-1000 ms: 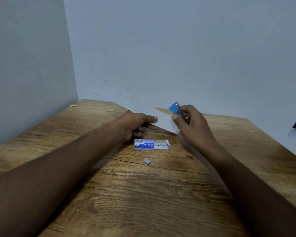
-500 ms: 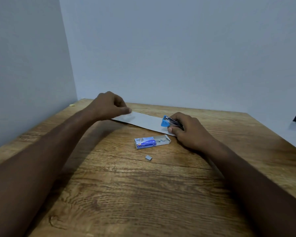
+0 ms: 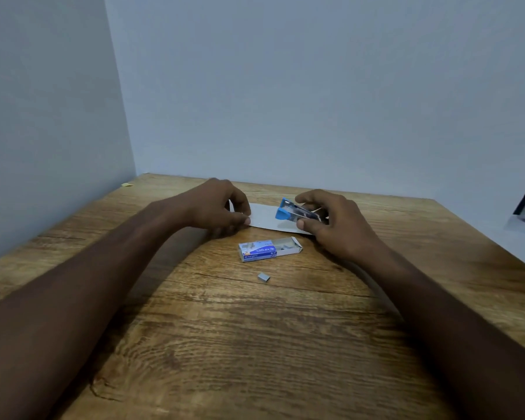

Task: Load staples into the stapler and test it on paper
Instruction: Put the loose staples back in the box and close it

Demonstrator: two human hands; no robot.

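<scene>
While the left hand [image 3: 217, 207] curls down onto the left end of the paper [image 3: 262, 218], its fingertips and thumb pinched on that edge, the sheet lies flat on the far part of the wooden table [image 3: 255, 344]. Nearer the camera sits the staple box [image 3: 269, 250], its tray slid partly out, with a loose block of staples [image 3: 263, 277] just in front. To the right, the right hand [image 3: 334, 222] grips the stapler [image 3: 297, 212], blue nose pointing left over the paper.
</scene>
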